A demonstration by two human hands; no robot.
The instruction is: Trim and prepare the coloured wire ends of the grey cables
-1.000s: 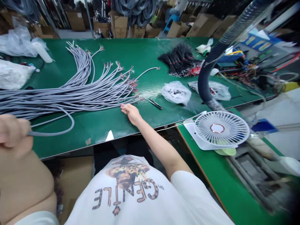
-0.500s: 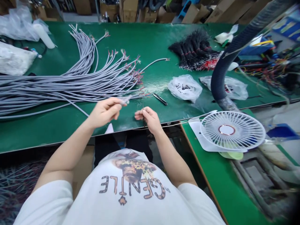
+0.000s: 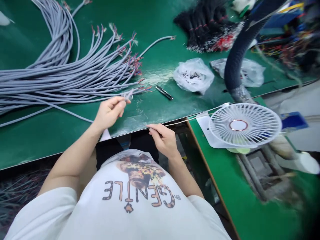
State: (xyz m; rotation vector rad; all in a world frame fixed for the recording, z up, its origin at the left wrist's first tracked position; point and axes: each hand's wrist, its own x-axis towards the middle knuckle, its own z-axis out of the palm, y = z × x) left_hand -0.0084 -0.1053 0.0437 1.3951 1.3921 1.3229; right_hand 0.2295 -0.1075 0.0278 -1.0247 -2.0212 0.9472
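My left hand (image 3: 111, 111) is closed in a pinch at the bench's front. Pale, frayed material (image 3: 128, 95) sticks out past its fingertips, and a grey cable (image 3: 80, 115) runs up to the hand from the left. Lower and to the right, at the table edge, my right hand (image 3: 163, 138) pinches a thin dark piece (image 3: 147, 126), of which just a tip shows. Beyond the hands lies a bundle of grey cables (image 3: 100, 78), their ends stripped to coloured wires. A small, slim black tool with a pointed tip (image 3: 163, 92) rests right of those ends.
An open plastic bag (image 3: 193, 76) holds small dark pieces. Bundled black wires (image 3: 205, 25) lie behind it. A dark flexible hose (image 3: 233, 66) comes down at the right, above a white fan (image 3: 245, 126). The green table's front edge (image 3: 125, 134) runs just before my body.
My right hand has come down and toward me, away from the left hand, with the thin dark piece. The left hand keeps its pinch. The view has tilted down, nearer the bench.
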